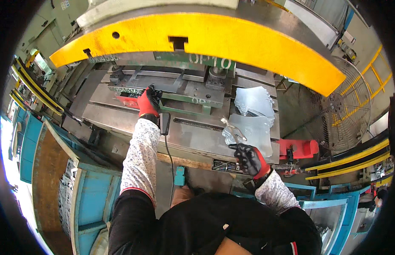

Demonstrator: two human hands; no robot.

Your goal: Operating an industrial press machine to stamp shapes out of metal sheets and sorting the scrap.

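Both my hands wear red gloves with black palms and fingers. My left hand (pixel 149 102) is at the front edge of the lower press die (pixel 193 94), its fingers curled; what they hold, if anything, is hidden. Just beside that wrist, a small dark box (pixel 164 123) has a cable running down from it. My right hand (pixel 249 159) is closed round a pair of metal pliers (pixel 235 131), whose head points up and left over the lower stack of sheet-metal blanks (pixel 255 131). A second stack of blanks (pixel 253 101) lies just beyond it.
The press's yellow ram (pixel 248 38) spans above the die. A slotted steel bed (pixel 197 136) lies in front. Blue bins (pixel 95 199) stand at left, one holding metal parts. A caged fan (pixel 344 104) and a red foot-pedal-like housing (pixel 298 148) are at right.
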